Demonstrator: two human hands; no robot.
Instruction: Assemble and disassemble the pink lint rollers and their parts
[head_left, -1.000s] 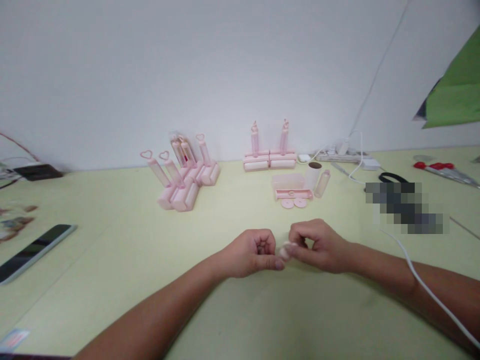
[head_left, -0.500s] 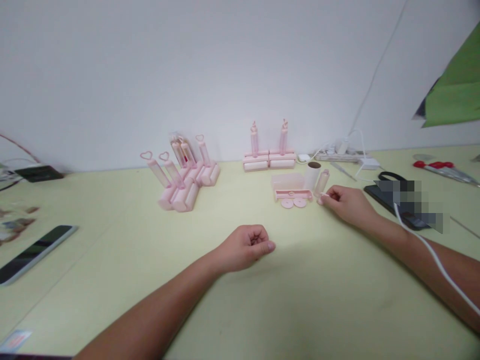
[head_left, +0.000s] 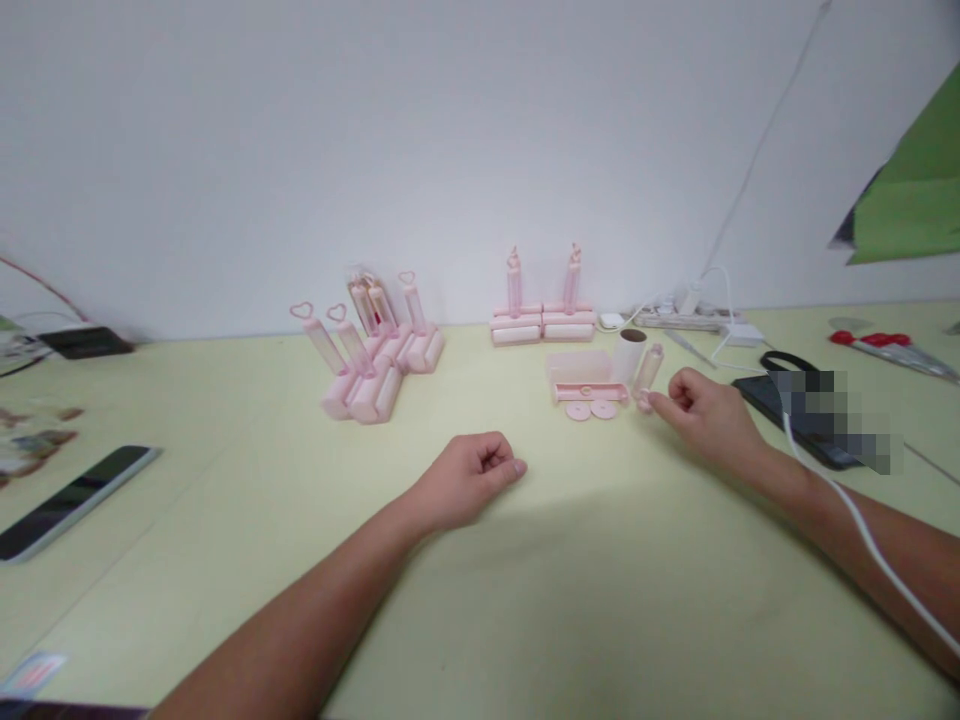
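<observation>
My left hand (head_left: pixel 469 480) rests on the table in a loose fist, thumb forward, with nothing seen in it. At the right, my right hand (head_left: pixel 705 410) has its fingers curled and its thumb apart from the index finger. The thumb tip touches or nearly touches a small pale pink piece (head_left: pixel 644 403) at the near end of a clear pinkish tube (head_left: pixel 650 368). Left of that tube stand a white paper roll (head_left: pixel 629 355) and an open pink case (head_left: pixel 589 394). Two flat pink discs (head_left: pixel 603 410) lie before the case, and a translucent pink cover (head_left: pixel 576 365) is behind it.
Pink holders with heart-topped tubes (head_left: pixel 352 345) stand at the left. Two more pink holders (head_left: pixel 568 325) are near the wall. A power strip (head_left: pixel 686 318), a dark phone (head_left: pixel 795 420) with a white cable, and red-handled pliers (head_left: pixel 874 339) are rightward. Another phone (head_left: pixel 75 500) lies left.
My right thumb and index finger have parted, letting go of the small pink piece beside the tube. My left hand has shifted slightly left and away from me. The view has shifted a little.
</observation>
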